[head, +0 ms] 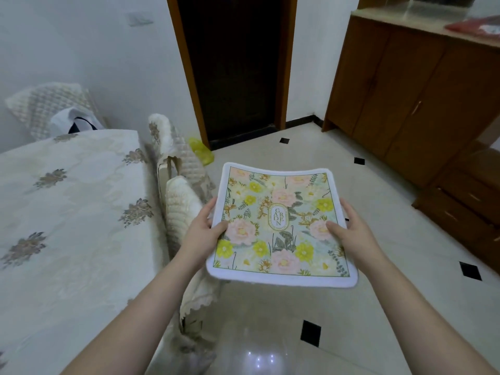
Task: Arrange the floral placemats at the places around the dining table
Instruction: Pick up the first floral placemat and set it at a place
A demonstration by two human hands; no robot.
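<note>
— While we start at the left edge, what sits there?

— Over there is the dining table [67, 226], draped in a cream cloth with brownish flower motifs. At its far corner lies a white bag with dark handles [73, 121], and behind that a chair back in a quilted cream cover [46, 104] leans against the wall.

— And just right of the table?

— Two more chairs with the same quilted covers [181, 201] are pushed up against the table's edge. A yellow-green plastic bag [201, 150] lies on the floor beyond them, by the dark doorway [232, 63].

— Where is the mat?

— One floral placemat [278, 226], white-bordered, with pink and yellow blooms and "GARDEN" in an oval at its middle, is held in the air over the tiled floor [270, 334], to the right of the chairs and apart from the table. It sags a little between the hands.

— How is it gripped?

— The left hand [204, 228] clasps the mat's left edge, thumb on top and fingers curled under. The right hand [349, 228] does the same on the right edge, thumb pressed onto a pink flower.

— And farther right?

— A brown wooden cabinet [405, 104] stands along the wall, with something red [473, 27] on its pale top.
</note>
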